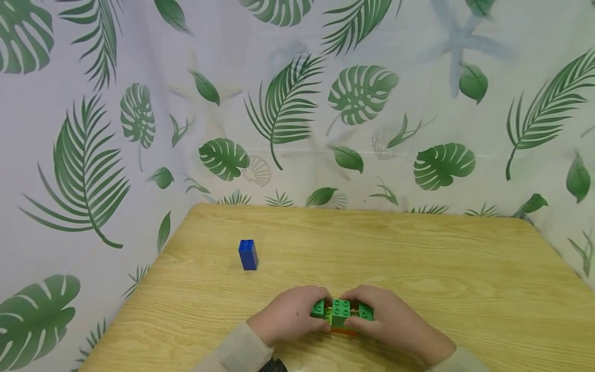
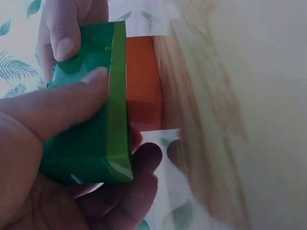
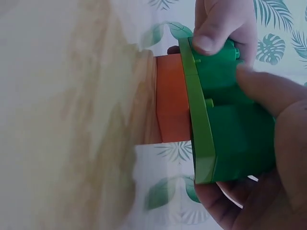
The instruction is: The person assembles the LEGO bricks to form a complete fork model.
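Note:
On the near part of the table, both hands grip one toy-brick build from opposite sides. Its top is a row of dark green bricks (image 1: 341,309), with studs showing in the head view. Beneath them runs a thin lime green layer (image 3: 197,120). An orange brick (image 2: 144,84) forms the base, close against the tabletop. My left hand (image 1: 293,316) has its thumb along the near face and fingers curled round the left end. My right hand (image 1: 394,321) grips the right end the same way, hiding part of it.
A tall blue brick (image 1: 248,257) stands upright farther back and left on the wooden table (image 1: 418,248). A leaf-print cloth (image 1: 297,191) hangs behind the table and along its sides. Something small and black (image 1: 273,366) shows by the left sleeve at the bottom edge.

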A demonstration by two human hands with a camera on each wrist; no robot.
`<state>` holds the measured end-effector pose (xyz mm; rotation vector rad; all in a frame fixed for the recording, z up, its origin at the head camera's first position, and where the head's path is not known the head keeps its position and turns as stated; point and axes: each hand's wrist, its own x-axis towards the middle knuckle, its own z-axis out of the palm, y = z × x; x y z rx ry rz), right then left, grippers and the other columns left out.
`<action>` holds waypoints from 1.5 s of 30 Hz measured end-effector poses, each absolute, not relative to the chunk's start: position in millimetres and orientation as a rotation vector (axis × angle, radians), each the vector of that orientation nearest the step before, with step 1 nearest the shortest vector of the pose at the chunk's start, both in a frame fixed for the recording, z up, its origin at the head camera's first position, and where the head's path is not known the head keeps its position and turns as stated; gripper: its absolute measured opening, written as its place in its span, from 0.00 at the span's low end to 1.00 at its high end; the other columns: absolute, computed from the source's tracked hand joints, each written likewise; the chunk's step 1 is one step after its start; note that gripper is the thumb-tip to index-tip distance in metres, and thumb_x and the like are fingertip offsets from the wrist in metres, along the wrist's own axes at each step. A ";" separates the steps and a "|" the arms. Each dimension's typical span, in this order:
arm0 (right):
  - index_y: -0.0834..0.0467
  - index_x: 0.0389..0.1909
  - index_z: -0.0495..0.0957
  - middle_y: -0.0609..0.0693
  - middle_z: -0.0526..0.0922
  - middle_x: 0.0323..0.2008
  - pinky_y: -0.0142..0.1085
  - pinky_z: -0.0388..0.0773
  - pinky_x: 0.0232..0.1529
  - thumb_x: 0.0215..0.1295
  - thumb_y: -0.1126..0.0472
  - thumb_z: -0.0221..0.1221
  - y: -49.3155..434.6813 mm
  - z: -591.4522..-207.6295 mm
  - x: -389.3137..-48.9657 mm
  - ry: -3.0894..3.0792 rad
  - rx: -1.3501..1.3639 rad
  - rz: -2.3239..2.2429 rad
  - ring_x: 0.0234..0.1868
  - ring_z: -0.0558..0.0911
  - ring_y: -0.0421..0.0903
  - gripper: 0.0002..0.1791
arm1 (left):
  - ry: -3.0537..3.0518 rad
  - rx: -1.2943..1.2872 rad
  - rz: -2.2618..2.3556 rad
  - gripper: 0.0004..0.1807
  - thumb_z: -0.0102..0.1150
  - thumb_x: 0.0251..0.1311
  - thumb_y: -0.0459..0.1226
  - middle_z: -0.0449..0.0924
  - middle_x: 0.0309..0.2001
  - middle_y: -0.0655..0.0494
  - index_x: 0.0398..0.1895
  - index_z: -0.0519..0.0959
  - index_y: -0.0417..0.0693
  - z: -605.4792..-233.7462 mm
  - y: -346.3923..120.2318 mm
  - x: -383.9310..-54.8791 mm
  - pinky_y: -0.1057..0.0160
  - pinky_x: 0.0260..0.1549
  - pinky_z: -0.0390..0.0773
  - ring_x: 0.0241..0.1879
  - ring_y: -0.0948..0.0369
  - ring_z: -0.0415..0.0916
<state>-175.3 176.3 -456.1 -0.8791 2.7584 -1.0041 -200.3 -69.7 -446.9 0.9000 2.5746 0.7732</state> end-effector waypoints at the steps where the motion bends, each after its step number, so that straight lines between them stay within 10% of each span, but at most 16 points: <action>1: 0.46 0.57 0.80 0.34 0.81 0.48 0.38 0.79 0.46 0.67 0.35 0.60 175.4 -455.4 -175.1 2.777 -0.884 -0.982 0.45 0.79 0.34 0.26 | 2.591 0.903 0.751 0.17 0.73 0.59 0.46 0.78 0.40 0.72 0.49 0.80 0.57 -446.2 -69.4 -199.5 0.67 0.38 0.76 0.35 0.72 0.73; 29: 0.50 0.56 0.79 0.39 0.81 0.49 0.45 0.78 0.51 0.64 0.41 0.66 168.3 -453.9 -176.0 2.893 -0.842 -0.745 0.49 0.79 0.39 0.24 | 2.601 0.890 0.689 0.16 0.74 0.58 0.42 0.77 0.37 0.68 0.45 0.78 0.52 -445.7 -66.1 -202.5 0.70 0.35 0.75 0.33 0.72 0.72; 45: 0.46 0.37 0.78 0.37 0.81 0.38 0.36 0.76 0.39 0.56 0.50 0.75 172.2 -458.9 -179.6 2.822 -0.717 -0.876 0.37 0.76 0.36 0.15 | 2.614 0.854 0.676 0.15 0.74 0.59 0.42 0.76 0.36 0.67 0.43 0.77 0.52 -447.6 -64.1 -200.6 0.69 0.33 0.74 0.31 0.70 0.72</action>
